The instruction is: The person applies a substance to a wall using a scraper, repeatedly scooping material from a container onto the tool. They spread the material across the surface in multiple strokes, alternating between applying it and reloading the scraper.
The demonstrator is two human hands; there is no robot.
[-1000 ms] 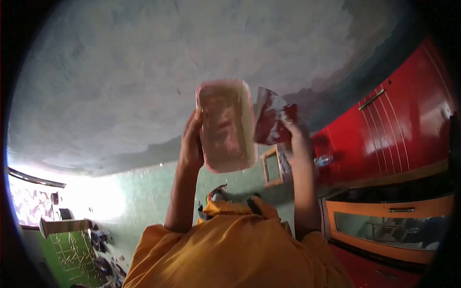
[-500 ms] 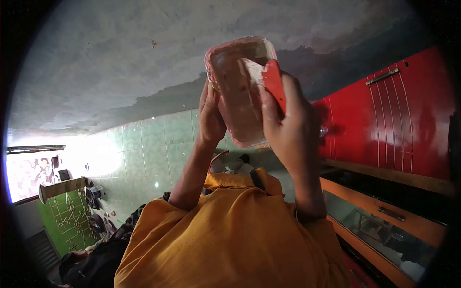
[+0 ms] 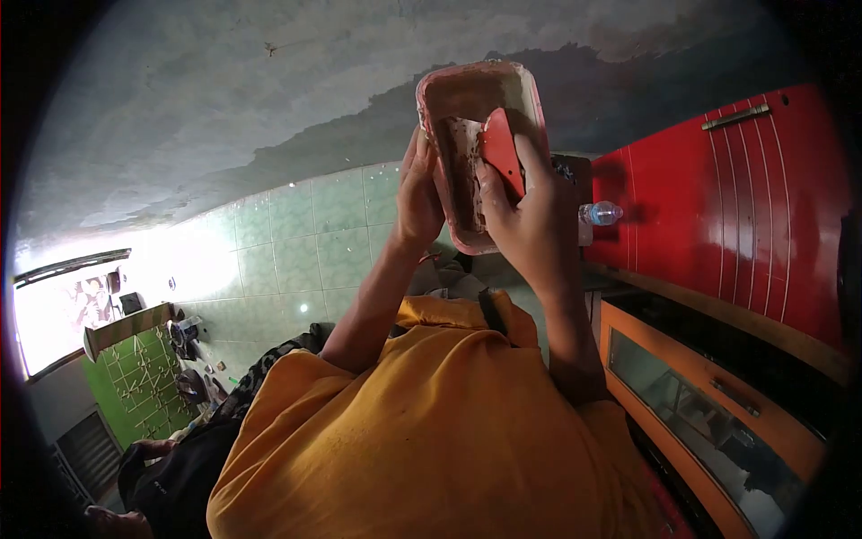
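Pink tub (image 3: pixel 470 90) held up in front of the chest, centre frame, open side toward camera, brown residue inside. Left hand (image 3: pixel 419 196) clamped on the tub's left edge. Right hand (image 3: pixel 532 225) gripping the red scraper (image 3: pixel 500 151), blade pressed against the tub's inner wall. Yellow shirt (image 3: pixel 431 431) near. Water bottle (image 3: pixel 601 213) just right of the hands, beside the red cabinet (image 3: pixel 745 207). Green tiled wall (image 3: pixel 296 256) on the left.

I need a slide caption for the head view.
Left hand holds a pink rectangular plastic tub; right hand holds a red flat scraper inside it.
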